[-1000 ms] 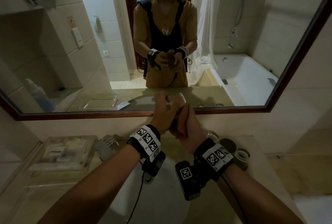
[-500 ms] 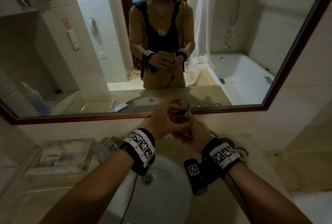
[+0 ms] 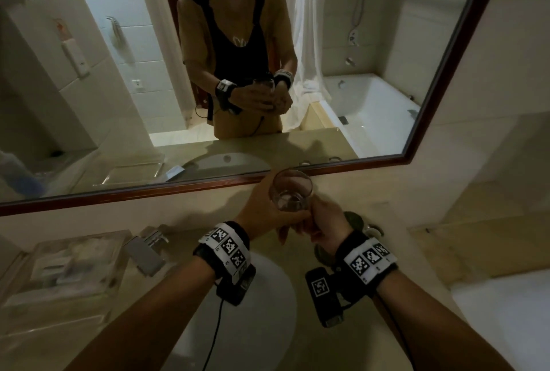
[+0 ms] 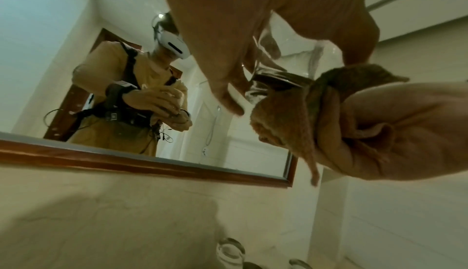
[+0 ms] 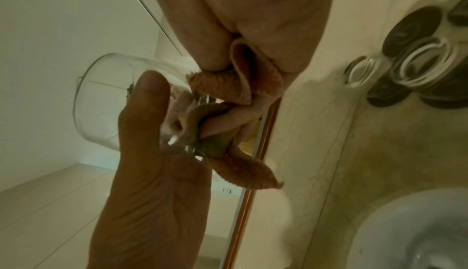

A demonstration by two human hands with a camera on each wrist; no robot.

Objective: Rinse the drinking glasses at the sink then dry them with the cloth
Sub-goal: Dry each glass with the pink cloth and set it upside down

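Note:
A clear drinking glass (image 3: 291, 192) is held up over the sink (image 3: 262, 326), mouth toward the mirror. My left hand (image 3: 265, 215) grips its side, with thumb and fingers wrapped round the wall. My right hand (image 3: 323, 223) clutches a bunched brownish-orange cloth (image 4: 286, 113) and presses it against the glass's thick base (image 4: 278, 81). In the right wrist view the glass (image 5: 106, 97) lies tilted, my left hand's thumb (image 5: 149, 97) lies across it, and the cloth (image 5: 228, 91) is folded at its bottom.
More glasses (image 5: 420, 63) stand on dark coasters (image 5: 410, 31) on the counter right of the sink. A chrome tap (image 3: 145, 254) and a clear tray (image 3: 68, 266) of toiletries are at the left. The framed mirror (image 3: 119, 192) runs along the wall just behind my hands.
A second ago both hands covered the glass. Now its open mouth shows above them, and the right hand with the cloth has dropped to the base.

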